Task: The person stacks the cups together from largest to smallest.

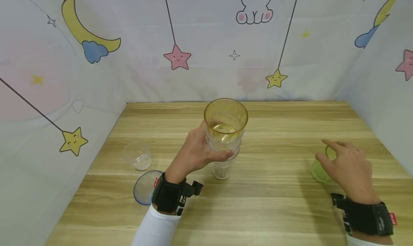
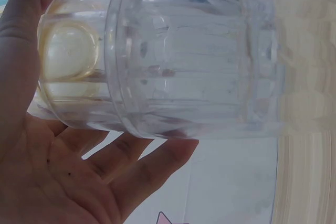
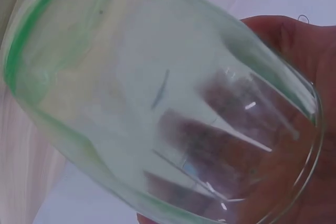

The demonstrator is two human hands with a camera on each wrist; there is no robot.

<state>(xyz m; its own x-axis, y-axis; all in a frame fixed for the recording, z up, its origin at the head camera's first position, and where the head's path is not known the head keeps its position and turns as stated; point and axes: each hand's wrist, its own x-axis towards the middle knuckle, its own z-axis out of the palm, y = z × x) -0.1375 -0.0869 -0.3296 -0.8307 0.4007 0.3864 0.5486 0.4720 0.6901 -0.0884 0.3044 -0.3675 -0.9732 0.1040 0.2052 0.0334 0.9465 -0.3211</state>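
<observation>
In the middle of the head view my left hand (image 1: 200, 149) grips a stack of glasses, with the thumb across the near side and the fingers behind. A yellow-tinted glass (image 1: 226, 111) sits nested at the top of that stack. Below it are clear glasses (image 2: 194, 61), their ribbed walls filling the left wrist view. Over on the right, my right hand (image 1: 350, 165) holds a green-tinted glass (image 1: 319, 172) near its base. That glass is upside down, its green rim (image 3: 31, 30) away from the palm. Through its wall the fingers show, blurred.
A small clear glass (image 1: 138, 158) is at the left of the wooden table (image 1: 264, 210). Nearer to me a blue-rimmed glass (image 1: 143, 188) is partly hidden by my left wrist strap. White patterned cloth walls (image 1: 206, 81) enclose the table's back and sides.
</observation>
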